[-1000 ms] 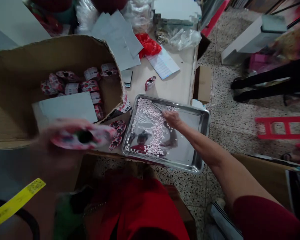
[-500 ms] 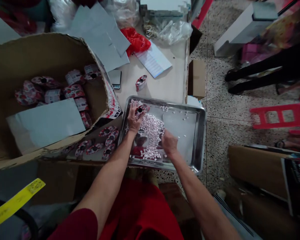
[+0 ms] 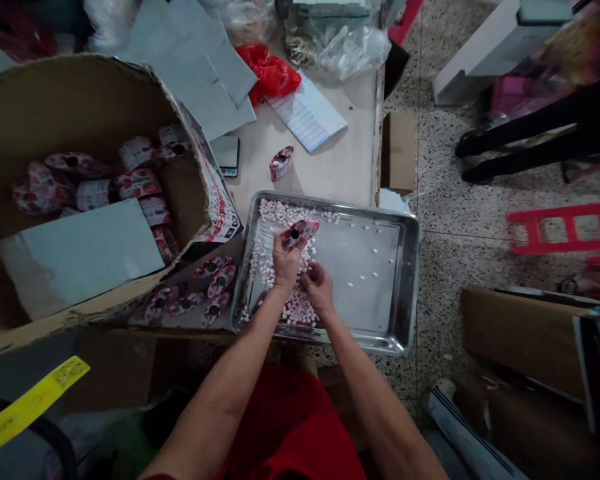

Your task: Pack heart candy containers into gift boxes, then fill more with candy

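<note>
In the head view, my left hand (image 3: 286,261) is closed round a red-and-white printed packet (image 3: 307,230) with a dark round opening facing up, held above the metal tray (image 3: 405,287). Just to its right and nearer me, my right hand (image 3: 319,288) has its fingers curled together at the white pellets (image 3: 300,310). Whatever those fingertips hold is too small to make out. Most pellets lie in the tray's left half, some under my hands; a few are scattered to the right.
A cardboard box (image 3: 190,200) with several similar packets and a white sheet stands left. More packets (image 3: 221,280) stand between box and tray; a single packet (image 3: 281,164) is beyond the tray. Papers (image 3: 307,110) and a red plastic bag (image 3: 270,73) lie behind. A person's legs (image 3: 525,130) are at right.
My left hand has moved right and nearer with the packet, off the far left corner. My right hand has shifted left beside it. The pellets are spread differently, with a swept patch at left.
</note>
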{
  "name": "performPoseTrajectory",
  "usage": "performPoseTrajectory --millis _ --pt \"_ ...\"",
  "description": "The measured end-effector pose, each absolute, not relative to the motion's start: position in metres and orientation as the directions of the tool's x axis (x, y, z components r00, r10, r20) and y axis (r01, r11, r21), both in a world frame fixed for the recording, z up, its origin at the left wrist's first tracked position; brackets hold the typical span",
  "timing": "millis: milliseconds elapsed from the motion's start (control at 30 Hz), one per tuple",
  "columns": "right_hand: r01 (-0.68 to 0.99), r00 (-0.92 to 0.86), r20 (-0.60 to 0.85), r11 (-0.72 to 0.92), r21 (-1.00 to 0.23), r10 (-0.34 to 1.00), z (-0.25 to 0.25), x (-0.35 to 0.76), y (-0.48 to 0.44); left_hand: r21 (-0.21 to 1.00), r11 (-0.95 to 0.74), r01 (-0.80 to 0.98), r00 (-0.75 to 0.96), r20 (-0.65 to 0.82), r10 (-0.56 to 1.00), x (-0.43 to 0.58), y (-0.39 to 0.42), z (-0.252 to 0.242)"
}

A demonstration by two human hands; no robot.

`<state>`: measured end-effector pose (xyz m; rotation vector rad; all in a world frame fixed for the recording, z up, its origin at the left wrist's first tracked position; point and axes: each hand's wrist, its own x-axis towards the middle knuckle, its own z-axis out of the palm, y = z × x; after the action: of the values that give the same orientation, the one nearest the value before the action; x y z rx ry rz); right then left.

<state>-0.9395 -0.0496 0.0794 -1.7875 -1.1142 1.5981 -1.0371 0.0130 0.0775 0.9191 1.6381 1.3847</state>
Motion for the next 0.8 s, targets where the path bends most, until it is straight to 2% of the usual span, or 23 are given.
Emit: performPoseTrajectory --millis 100,233,400,600,800 --pt "0.049 0.043 -0.575 -0.577 -0.816 0.817 0.101 -0.917 -0.056 0.942 0.109 0.317 -0.411 0.033 0.911 -1.063 0.016 0.098" --pt "0.030 -0.078 -0.572 -0.572 -0.820 0.816 0.151 -0.892 -0.055 0.837 0.021 0.546 -0.296 0.170 0.940 -1.099 0.028 0.109" --pt "0.067 -0.231 -0.597 -0.600 -0.797 0.768 0.192 -0.894 -0.035 0.800 -0.057 0.597 -0.159 0.187 0.969 -1.104 0.031 0.100" --pt "0.072 -0.242 -0.724 -0.732 -0.678 0.646 0.201 -0.912 -0.011 0.758 -0.159 0.632 -0.040 0.237 0.971 -1.103 0.018 0.098" --pt "0.134 -0.260 -0.796 -0.796 -0.590 0.546 0.224 -0.921 0.006 0.762 -0.102 0.639 -0.071 0.191 0.979 -1.108 0.006 0.091"
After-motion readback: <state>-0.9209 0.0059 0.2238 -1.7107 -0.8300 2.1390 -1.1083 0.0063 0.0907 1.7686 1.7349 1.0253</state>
